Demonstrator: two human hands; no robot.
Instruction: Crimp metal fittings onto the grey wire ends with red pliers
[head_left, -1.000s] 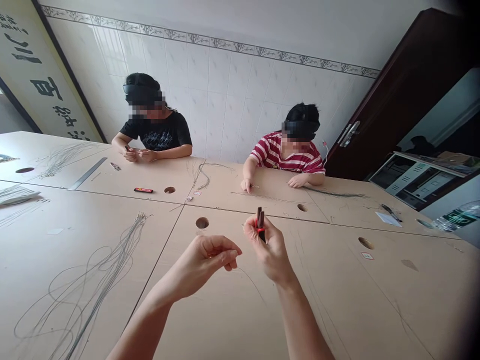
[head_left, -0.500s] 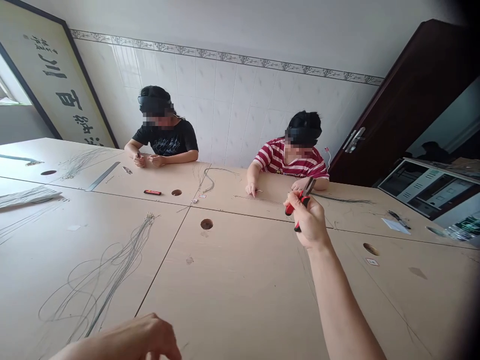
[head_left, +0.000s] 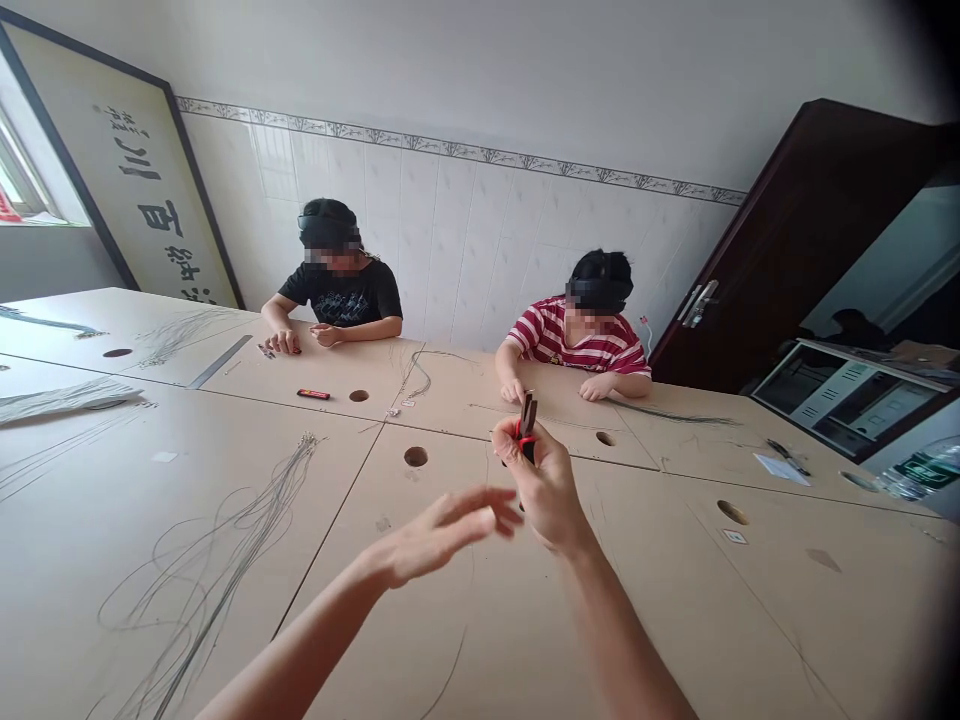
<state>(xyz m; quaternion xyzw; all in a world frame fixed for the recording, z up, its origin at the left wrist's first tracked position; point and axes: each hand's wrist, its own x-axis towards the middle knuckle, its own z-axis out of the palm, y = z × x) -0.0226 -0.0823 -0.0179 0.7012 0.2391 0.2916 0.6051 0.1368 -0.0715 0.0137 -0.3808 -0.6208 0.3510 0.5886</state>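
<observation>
A: What is the right hand (head_left: pixel 546 485) doing, middle of the frame?
B: It is gripping the pliers (head_left: pixel 527 415), fingers closing around the red handles, the dark jaws pointing up and standing together.
A: And the left hand (head_left: pixel 442 528)?
B: It is hovering just beside the right one, fingers spreading wide, holding nothing I can make out.
A: How are the pliers likely handling?
B: I am judging them small, stiff and light enough for 1 hand. The red grips are looking like the place to hold, less slippery than the bare metal.
A: What is lying around?
B: A wire strand (head_left: pixel 452 668) is curving on the counter (head_left: pixel 675 600) at the lower centre, thin and probably springy, so pinching it near an end seems best. A wire bundle (head_left: pixel 225 545) is sprawling at the lower left. 2 others are sitting across in the upper half, a person in a black shirt (head_left: pixel 345 295) and a person in a striped shirt (head_left: pixel 581 340), well apart from these hands.
</observation>
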